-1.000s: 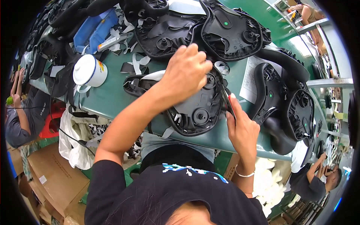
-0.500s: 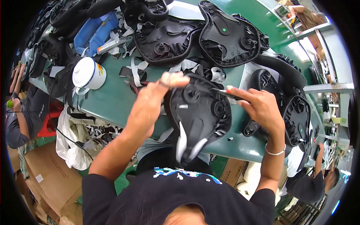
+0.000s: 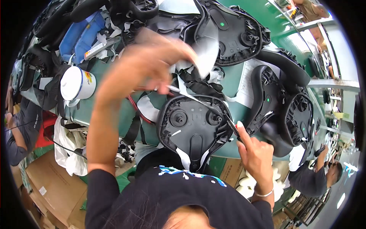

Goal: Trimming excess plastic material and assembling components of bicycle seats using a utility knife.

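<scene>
A black padded shell (image 3: 192,126) with two round bosses and a narrow neck lies at the table's front edge, its neck against my body. My left hand (image 3: 152,63) is raised over its far left side, smeared by motion. The lower fingertips of that hand are closed on a thin pale strip (image 3: 187,94), which stretches to the shell's far right rim. A slim dark tool (image 3: 233,129) is gripped in my right hand (image 3: 257,152), its tip at that rim; its exact kind is unclear. A whitish blur (image 3: 208,49) beside my left fingers cannot be made out.
More black shells (image 3: 238,38) lie at the back and right. A white lidded enamel mug (image 3: 78,86) stands left, near a blue bin (image 3: 82,36). Fabric scraps and a printed sheet (image 3: 246,86) are on the green table (image 3: 110,91). Other people sit at both sides.
My left hand has risen away from the shell's far edge. The shell has turned and now lies flatter and nearer me. My right hand has come lower with the dark tool.
</scene>
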